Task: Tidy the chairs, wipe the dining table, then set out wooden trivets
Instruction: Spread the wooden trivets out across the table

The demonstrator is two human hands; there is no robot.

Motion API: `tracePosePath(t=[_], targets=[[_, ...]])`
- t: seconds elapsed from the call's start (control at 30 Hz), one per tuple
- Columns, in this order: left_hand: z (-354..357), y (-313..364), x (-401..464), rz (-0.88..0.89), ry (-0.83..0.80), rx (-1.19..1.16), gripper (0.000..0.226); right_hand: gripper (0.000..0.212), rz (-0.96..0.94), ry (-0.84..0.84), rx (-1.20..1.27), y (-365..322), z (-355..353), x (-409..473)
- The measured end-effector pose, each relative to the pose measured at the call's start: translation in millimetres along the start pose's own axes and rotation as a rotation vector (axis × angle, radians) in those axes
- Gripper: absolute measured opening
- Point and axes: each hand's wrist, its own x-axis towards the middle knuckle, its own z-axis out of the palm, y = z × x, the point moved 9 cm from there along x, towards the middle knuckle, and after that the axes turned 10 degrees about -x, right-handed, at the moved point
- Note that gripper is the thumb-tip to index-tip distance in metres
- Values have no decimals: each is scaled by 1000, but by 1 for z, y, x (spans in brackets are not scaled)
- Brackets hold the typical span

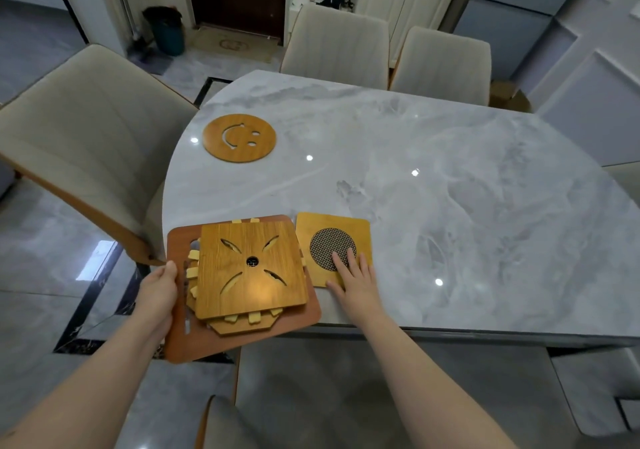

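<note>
Left hand point(160, 289) closed around the left edge of a stack of wooden trivets point(242, 285), thumb on top, holding it over the near-left corner of the marble tabletop point(450, 206); stack square-ish, tilted slightly counterclockwise. Farther back, lay flat a round smiley-face trivet point(239, 138), face turned sideways. Right hand point(353, 280) spread open, fingers pressed flat on a square mesh-centred trivet point(334, 248) just beside the stack.

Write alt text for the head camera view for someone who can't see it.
A person's right hand presses flat on a square mesh-centred trivet at the marble table's near edge, while the left hand grips a stack of wooden trivets. A round smiley trivet lies farther back, with beige chairs around.
</note>
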Motion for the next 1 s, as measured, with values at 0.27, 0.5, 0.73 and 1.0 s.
tracePosePath(t=[0.27, 0.5, 0.73, 1.0], targets=[[7, 9, 1, 14, -7, 15, 42, 63, 8, 3, 11, 2, 3, 8], [22, 15, -6, 64, -49, -11, 31, 60, 7, -45, 69, 1, -4, 8], [51, 21, -20, 92, -96, 18, 32, 18, 140, 305, 545, 18, -74, -20], [135, 19, -76, 169, -299, 25, 34, 36, 395, 237, 677, 62, -80, -96]])
